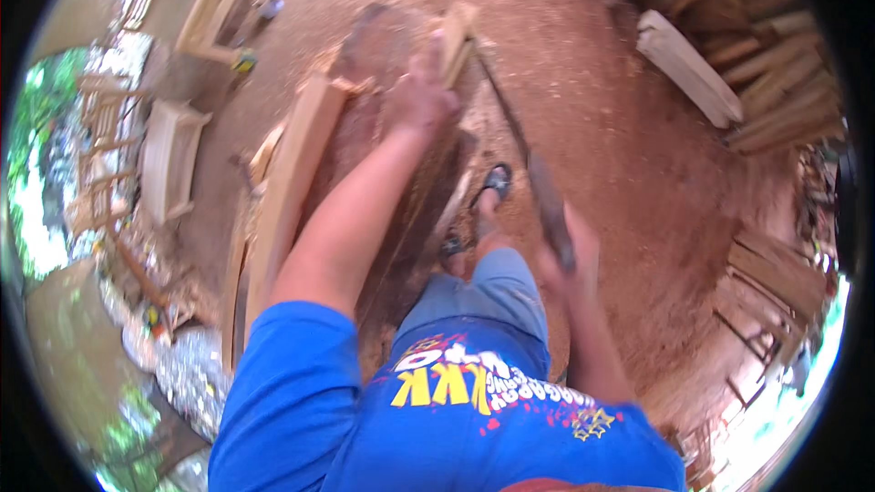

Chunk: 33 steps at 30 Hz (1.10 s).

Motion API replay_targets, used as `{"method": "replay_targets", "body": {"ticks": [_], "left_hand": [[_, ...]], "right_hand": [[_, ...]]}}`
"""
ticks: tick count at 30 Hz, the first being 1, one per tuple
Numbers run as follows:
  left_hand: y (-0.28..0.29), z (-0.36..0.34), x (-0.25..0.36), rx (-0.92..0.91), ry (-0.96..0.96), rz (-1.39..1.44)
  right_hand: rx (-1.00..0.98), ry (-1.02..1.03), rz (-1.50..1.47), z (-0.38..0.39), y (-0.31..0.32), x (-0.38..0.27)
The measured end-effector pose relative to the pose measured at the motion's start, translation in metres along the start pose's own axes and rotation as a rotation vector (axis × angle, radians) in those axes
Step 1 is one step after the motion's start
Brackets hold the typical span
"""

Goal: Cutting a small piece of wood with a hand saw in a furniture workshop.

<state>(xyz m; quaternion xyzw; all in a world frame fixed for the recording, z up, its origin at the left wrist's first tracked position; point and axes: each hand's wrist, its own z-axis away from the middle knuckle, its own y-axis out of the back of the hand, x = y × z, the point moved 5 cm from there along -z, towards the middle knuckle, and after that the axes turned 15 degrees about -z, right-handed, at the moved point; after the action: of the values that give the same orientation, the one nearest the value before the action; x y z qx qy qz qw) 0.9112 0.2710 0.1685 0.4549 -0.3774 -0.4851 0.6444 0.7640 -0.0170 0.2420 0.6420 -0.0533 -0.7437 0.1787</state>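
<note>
Since the pale wood piece sits at the far end of the dark worktop, left hand fingers laid against it (too blurry to tell if they're pinching), I'd keep them well clear of the edge. Right hand fingers look wrapped round the long-bladed tool's handle; short, controlled strokes seem best.

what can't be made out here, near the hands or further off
All in the head view:
Right hand: blur hides its exact grip on the long dark tool.
Tool's far end: too blurred to tell whether it touches the wood piece.
Wood piece's near end: covered by the left hand.
Timber stack: cut off by the fisheye rim.
</note>
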Motion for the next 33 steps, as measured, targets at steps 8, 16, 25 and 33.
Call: {"method": "replay_targets", "body": {"ticks": [8, 16, 25, 33], "left_hand": [[0.014, 0.001, 0.002, 0.001, 0.003, 0.049], [0.011, 0.003, -0.021, -0.068, 0.047, 0.044], [0.0, 0.0, -0.006, -0.053, -0.007, 0.141], [0.001, -0.006, -0.014, 0.022, 0.036, 0.136]], "right_hand": [[-0.167, -0.036, -0.004, -0.213, -0.089, -0.064], [-0.027, -0.084, 0.123, 0.071, 0.016, -0.04], [-0.119, 0.044, 0.011, -0.085, -0.03, 0.003], [-0.08, -0.091, 0.088, -0.241, -0.111, -0.052]]}}
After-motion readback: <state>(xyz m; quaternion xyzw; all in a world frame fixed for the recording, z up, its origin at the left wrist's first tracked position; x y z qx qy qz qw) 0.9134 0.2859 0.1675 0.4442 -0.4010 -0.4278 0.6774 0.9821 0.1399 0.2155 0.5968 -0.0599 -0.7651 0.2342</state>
